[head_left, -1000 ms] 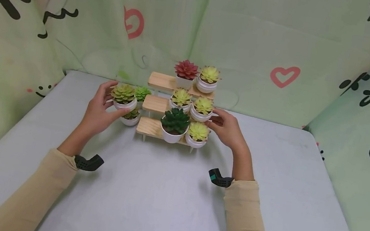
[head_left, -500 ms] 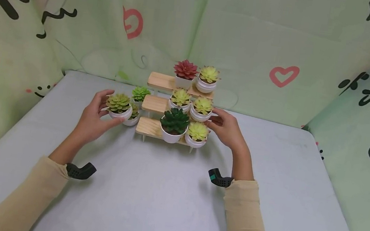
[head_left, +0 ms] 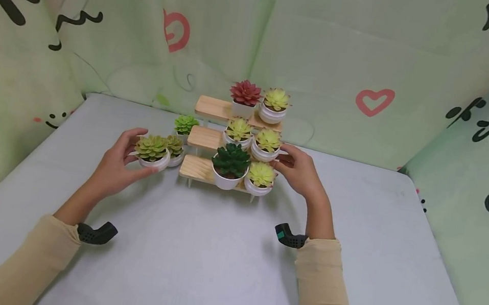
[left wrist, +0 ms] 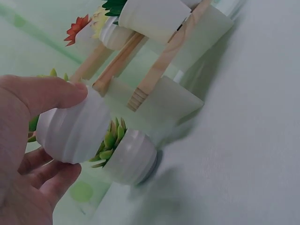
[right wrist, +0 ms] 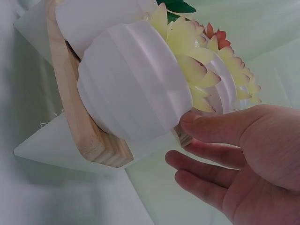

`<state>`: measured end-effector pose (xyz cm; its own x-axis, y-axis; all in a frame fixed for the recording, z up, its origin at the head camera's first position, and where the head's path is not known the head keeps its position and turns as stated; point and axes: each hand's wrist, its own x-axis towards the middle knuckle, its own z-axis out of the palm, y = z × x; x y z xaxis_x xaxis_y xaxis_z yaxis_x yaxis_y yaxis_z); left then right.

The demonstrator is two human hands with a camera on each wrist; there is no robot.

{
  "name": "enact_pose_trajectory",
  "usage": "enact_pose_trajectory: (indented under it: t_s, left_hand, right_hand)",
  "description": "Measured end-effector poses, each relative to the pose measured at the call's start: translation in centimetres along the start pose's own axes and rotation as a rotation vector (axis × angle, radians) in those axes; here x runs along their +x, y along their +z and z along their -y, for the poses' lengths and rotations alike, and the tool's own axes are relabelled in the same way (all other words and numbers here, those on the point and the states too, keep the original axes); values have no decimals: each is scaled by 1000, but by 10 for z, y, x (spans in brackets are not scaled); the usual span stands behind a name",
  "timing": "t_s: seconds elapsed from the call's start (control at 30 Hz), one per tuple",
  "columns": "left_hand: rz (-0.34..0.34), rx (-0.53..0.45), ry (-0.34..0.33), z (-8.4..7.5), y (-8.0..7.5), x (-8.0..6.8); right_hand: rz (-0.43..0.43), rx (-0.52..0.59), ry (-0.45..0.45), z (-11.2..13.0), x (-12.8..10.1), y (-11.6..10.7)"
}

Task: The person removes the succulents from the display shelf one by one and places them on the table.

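Observation:
My left hand (head_left: 116,167) pinches a small white ribbed pot with a green succulent (head_left: 152,148), thumb on one side and fingers on the other. In the left wrist view, the held pot (left wrist: 75,129) hangs beside another potted succulent (left wrist: 131,157) that stands on the table. My right hand (head_left: 299,170) is at the right end of a three-step wooden plant stand (head_left: 198,168). In the right wrist view its thumb (right wrist: 206,124) and forefinger pinch the end of the middle step (right wrist: 182,136), close behind the lowest yellow succulent's pot (right wrist: 136,79).
On the stand are a red succulent (head_left: 245,93), a dark green succulent (head_left: 231,161) and several yellow ones, all toward the right. A bright green succulent (head_left: 185,125) stands left of the stand. A printed green curtain (head_left: 323,44) hangs behind the white table (head_left: 193,259).
My left hand has moved left and toward me with the potted succulent, away from the stand, uncovering more of the pots behind. My right hand stays at the stand.

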<state>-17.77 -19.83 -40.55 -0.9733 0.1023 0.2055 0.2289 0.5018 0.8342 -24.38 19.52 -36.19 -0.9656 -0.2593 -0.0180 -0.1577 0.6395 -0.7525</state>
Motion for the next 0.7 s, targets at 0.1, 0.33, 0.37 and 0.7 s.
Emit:
enact_pose_trajectory:
  t_s: [0.1,0.33,0.37,0.7]
  left_hand:
    - [32,8,7,3,-1,-2]
    - [161,-6,11,13,-3,-1]
    - [181,-14,8,14,-3,-1]
    - [276,-41,-2,20,-4,-1]
  right_hand:
    - [0,0,-2,0,0,0]
    - [-4,4,-2,2,-2,0]
    - [-4,4,-2,2,-2,0]
    - [-4,0,-12,2,-1,0]
